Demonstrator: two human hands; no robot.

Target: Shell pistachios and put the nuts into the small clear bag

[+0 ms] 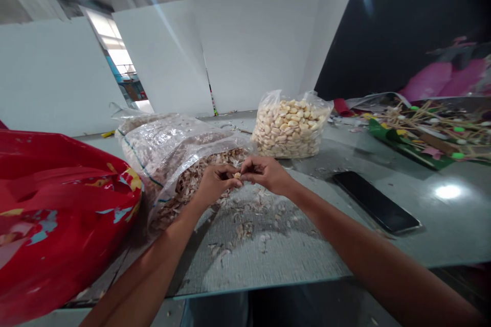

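A small pale garlic clove (237, 176) is pinched between the fingertips of both hands, just above the table. My left hand (215, 184) grips it from the left, thumb and fingers pressed together. From the right, my right hand (267, 173) closes its fingertips on the same clove. Behind the left hand, a clear plastic bag (164, 138) lies on its side, its mouth facing me and full of dry garlic skins (192, 179). Beyond the right hand stands a clear bag of peeled garlic cloves (289, 130). Loose skin flakes (245, 230) are scattered below the hands.
A large red plastic bag (69, 225) bulges over the table's left side. To the right, a black phone (376, 202) lies flat on the grey table (291, 260). Farther right sits a pile of thin sticks and coloured craft bits (429, 127). White panels (261, 46) stand behind.
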